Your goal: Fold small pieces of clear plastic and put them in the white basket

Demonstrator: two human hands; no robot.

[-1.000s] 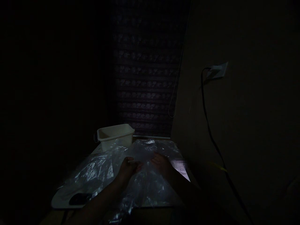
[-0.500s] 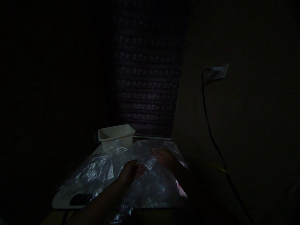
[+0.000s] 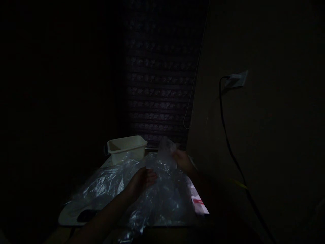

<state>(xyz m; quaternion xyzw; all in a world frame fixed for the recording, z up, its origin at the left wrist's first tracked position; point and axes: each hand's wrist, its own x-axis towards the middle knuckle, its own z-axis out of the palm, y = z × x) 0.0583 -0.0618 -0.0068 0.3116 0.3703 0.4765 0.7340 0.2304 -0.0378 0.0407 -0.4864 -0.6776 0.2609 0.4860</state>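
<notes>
A large, crinkled sheet of clear plastic (image 3: 101, 183) covers most of a small white table (image 3: 66, 217) and hangs over its front edge. My right hand (image 3: 182, 159) is closed on the plastic at the far right, where a part of it stands raised above the table. My left hand (image 3: 142, 181) is over the middle of the sheet, palm turned to the right, with the thumb apart from the loosely curved fingers. Whether its fingertips touch the plastic is hard to see in the dark.
A cream plastic tub (image 3: 128, 149) stands at the table's back left. A dark oval (image 3: 86, 215) shows at the front left corner. A bright screen-like patch (image 3: 199, 200) glows under my right arm. A black cable (image 3: 230, 145) runs from a wall socket (image 3: 237, 80); a patterned blind (image 3: 159, 101) hangs behind.
My right hand has moved up and slightly right, lifting part of the plastic sheet. My left hand has shifted slightly up and left. More of the bright patch shows at the right.
</notes>
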